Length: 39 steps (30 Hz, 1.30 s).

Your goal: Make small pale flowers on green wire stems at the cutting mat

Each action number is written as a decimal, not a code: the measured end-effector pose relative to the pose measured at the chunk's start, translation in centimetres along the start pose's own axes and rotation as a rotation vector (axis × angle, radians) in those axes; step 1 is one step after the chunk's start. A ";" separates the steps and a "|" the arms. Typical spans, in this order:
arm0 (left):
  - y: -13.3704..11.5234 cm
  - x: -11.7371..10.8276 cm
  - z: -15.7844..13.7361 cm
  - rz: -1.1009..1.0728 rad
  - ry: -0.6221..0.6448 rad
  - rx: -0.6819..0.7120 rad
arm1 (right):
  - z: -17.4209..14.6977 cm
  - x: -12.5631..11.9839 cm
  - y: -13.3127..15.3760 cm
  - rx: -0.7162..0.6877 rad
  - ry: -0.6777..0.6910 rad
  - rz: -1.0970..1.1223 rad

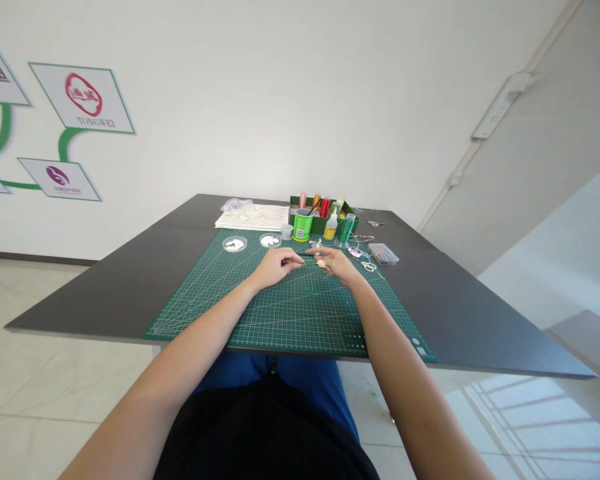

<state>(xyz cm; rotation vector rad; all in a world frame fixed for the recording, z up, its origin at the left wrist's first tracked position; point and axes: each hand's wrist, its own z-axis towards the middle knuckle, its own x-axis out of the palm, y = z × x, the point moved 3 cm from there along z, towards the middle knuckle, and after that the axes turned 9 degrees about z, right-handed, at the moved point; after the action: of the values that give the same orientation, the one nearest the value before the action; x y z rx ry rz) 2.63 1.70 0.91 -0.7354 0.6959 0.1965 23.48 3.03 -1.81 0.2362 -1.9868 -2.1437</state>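
Faced a smooth white wall [300, 100] at twelve o'clock, above a matt dark table [140, 287] with a flat, finely gridded green mat [280, 320]. Held a thin green stem [311, 264] over the mat, on its twelve o'clock side. Pinched the stem's nine o'clock end with the bent fingertips of the left hand [274, 267]; curled the fingers of the right hand [339, 264] round a small pale ruffled piece [321, 263] at three o'clock. Saw a slim dark stick [306, 254] between both hands, but could not tell which fingers gripped it. Noted, outward from the hands, a shallow round dish [227, 247] between nine and ten o'clock, a quilted-looking white sheet [253, 219] between ten and eleven, a glossy green cylindrical tin [303, 227] near twelve, a tapered bottle [331, 227] at one, and loop-handled scissors [369, 266] plus a clear rectangular plastic case [383, 254] at three
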 end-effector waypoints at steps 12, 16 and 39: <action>-0.6 -0.3 0.0 0.086 0.008 0.040 | -0.2 0.1 0.1 0.034 0.001 -0.097; -0.6 -0.2 0.0 0.103 0.007 0.060 | 0.0 0.1 0.0 0.028 0.030 -0.204; -0.4 -0.4 0.0 0.000 -0.061 0.053 | -0.1 0.0 -0.2 -0.001 0.075 -0.325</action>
<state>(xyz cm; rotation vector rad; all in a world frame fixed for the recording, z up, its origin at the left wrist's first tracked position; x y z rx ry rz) 2.54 1.42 1.37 -0.6757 0.6411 0.1986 23.46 2.98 -2.05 0.6711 -2.0205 -2.2818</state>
